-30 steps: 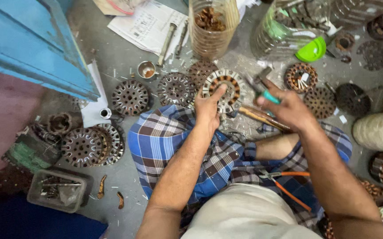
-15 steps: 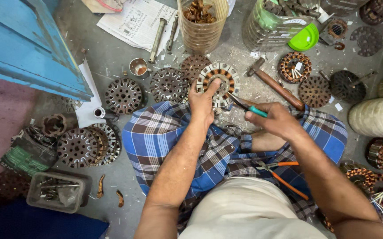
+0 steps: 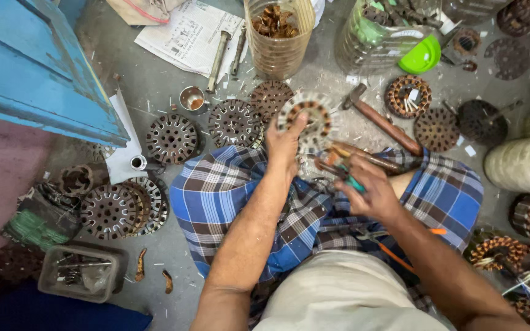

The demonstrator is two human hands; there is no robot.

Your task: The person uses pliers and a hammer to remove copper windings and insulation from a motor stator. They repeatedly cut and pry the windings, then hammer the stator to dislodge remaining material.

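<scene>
A round wound stator [image 3: 309, 119], lying on the floor just beyond the knees, is gripped at its rim by the left hand [image 3: 284, 144], while a teal-handled tool [image 3: 343, 176] is clasped in the closed right hand [image 3: 369, 193].

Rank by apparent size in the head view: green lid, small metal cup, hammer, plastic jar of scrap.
1. Plastic jar, though cut off at the top edge.
2. Hammer, longer but thinner than the jar, so the order is unsure.
3. Green lid.
4. Metal cup.
</scene>
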